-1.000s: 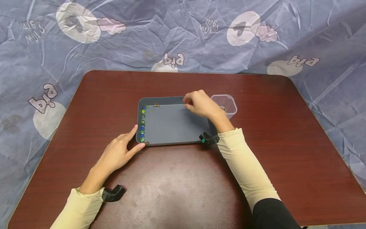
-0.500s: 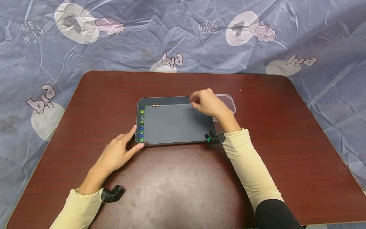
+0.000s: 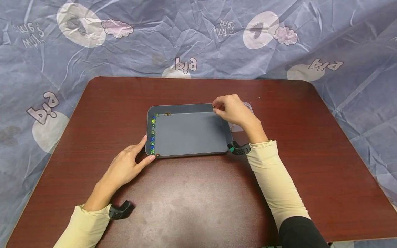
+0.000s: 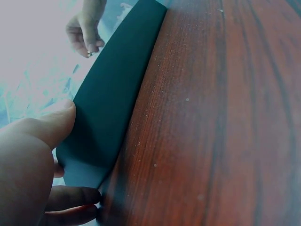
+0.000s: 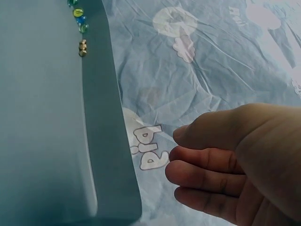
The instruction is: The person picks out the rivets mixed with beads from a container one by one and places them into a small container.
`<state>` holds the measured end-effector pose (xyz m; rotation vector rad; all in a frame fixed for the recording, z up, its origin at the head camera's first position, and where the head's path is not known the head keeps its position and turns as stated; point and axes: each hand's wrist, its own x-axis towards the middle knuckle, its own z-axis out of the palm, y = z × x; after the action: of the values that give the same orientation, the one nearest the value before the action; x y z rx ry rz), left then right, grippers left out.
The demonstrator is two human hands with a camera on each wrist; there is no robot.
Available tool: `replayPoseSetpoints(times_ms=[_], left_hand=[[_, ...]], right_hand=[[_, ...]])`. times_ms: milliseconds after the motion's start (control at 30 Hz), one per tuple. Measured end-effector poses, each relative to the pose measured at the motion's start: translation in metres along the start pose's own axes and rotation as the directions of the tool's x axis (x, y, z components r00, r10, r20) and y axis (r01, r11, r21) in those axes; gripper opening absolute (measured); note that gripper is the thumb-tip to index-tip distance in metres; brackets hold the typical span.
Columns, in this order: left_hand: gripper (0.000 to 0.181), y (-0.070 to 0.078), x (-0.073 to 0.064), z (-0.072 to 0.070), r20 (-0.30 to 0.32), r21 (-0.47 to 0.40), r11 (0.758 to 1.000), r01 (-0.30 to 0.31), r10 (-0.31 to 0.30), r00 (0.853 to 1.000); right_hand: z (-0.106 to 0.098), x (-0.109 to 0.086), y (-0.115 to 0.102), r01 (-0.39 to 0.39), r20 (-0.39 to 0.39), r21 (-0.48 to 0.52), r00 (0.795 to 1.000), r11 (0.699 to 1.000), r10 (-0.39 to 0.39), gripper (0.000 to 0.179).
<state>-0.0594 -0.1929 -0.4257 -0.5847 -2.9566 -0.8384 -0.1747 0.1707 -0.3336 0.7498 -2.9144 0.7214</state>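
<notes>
A shallow grey tray (image 3: pixel 190 134) lies on the table. My left hand (image 3: pixel 124 167) rests against its front left corner, fingers straight along the side and thumb at the front edge. Glass marbles (image 3: pixel 152 139), green, blue and yellow, line the tray's left side. A small brass-coloured piece (image 3: pixel 168 114), ridged in the right wrist view, lies by the far wall. Over the far right corner, my right hand (image 3: pixel 232 109) pinches a small brass-coloured piece (image 3: pixel 213 107) between thumb and fingertips; its exact kind I cannot tell. Thumb and fingers hide it in the right wrist view.
A clear plastic container (image 3: pixel 237 127) stands just right of the tray, mostly hidden behind my right hand and wrist. A small reddish-brown thing (image 3: pixel 157 155) sits at the tray's front left corner. Wrinkled printed cloth (image 3: pixel 139 44) hangs behind the brown table (image 3: pixel 198 199).
My right hand has moved right along the tray's far side towards the container, still pinching the small brass-coloured piece, and now covers more of the container. The left hand stays at the tray's corner.
</notes>
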Motion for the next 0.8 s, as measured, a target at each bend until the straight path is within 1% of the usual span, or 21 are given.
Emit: replayPoseSetpoints(times_ms=[267, 600, 800], left_hand=[[0.076, 0.0, 0.0, 0.0, 0.006, -0.006, 1.0, 0.014, -0.014, 1.0], [0.075, 0.001, 0.0, 0.0, 0.0, -0.004, 1.0, 0.011, -0.011, 1.0], [0.075, 0.002, 0.0, 0.0, 0.004, 0.0, 1.0, 0.016, -0.016, 1.0]], right_hand=[[-0.007, -0.007, 0.009, -0.029, -0.021, -0.008, 0.999, 1.0, 0.029, 0.017], [-0.011, -0.016, 0.019, -0.066, -0.046, 0.002, 0.997, 0.998, 0.066, 0.016], [-0.013, -0.022, 0.026, -0.083, -0.063, -0.017, 0.995, 0.996, 0.081, 0.014]])
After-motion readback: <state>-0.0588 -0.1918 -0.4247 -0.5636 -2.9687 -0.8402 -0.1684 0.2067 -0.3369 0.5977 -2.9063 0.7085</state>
